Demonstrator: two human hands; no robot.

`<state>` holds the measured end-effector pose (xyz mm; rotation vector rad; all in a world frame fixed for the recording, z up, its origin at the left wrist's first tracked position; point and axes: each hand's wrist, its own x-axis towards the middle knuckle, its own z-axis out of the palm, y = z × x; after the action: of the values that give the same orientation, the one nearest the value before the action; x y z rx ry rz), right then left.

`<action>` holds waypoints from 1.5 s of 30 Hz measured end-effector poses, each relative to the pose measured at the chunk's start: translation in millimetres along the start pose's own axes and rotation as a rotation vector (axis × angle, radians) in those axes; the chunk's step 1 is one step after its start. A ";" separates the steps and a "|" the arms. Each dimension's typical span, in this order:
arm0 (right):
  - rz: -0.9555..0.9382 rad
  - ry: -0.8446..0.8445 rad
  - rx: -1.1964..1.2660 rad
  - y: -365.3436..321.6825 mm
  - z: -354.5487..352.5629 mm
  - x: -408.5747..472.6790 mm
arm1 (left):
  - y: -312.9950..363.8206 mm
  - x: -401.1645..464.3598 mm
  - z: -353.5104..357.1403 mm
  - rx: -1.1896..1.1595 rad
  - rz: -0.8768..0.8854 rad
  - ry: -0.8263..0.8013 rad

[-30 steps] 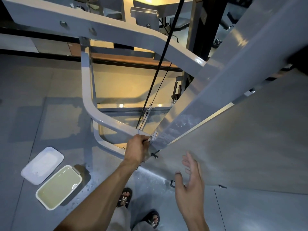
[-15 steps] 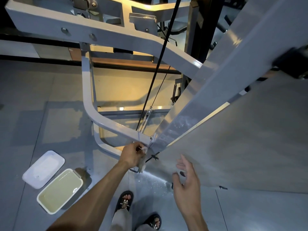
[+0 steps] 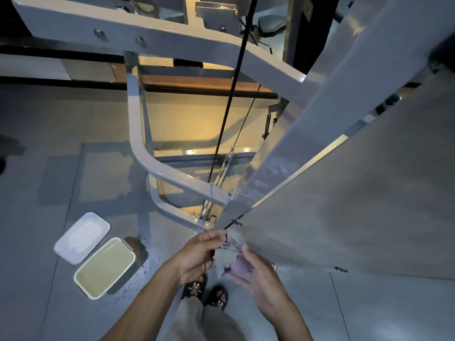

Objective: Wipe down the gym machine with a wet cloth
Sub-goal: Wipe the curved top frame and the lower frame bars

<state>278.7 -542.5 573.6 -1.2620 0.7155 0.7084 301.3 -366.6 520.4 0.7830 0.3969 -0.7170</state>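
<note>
Both hands meet just below the foot of the grey gym machine [image 3: 307, 134], sharing a crumpled cloth [image 3: 230, 255] that looks grey and lilac, bunched into folds between them. The left hand [image 3: 197, 257] pinches its upper edge with fingers curled, while the right hand [image 3: 256, 279] cups the lower part, thumb pressed onto the fabric. On the floor to the left sit a tub of yellowish liquid [image 3: 104, 268] and, just beside it, its white lid [image 3: 82, 237], with water drops scattered near them.
</note>
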 end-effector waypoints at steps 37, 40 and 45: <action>-0.218 0.048 0.029 -5.4 -53.3 -34.5 | -47.4 -63.5 86.3 0.402 0.236 0.107; -0.252 -0.044 -0.010 -3.4 -55.6 -37.8 | -45.6 -69.1 92.2 0.413 0.245 0.218; -0.319 -0.297 -0.302 1.6 -62.9 -36.3 | -34.9 -74.9 101.2 0.540 0.300 0.338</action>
<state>250.4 -606.9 591.9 -1.4639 0.1600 0.7351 230.8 -427.6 611.8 1.4519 0.3807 -0.4061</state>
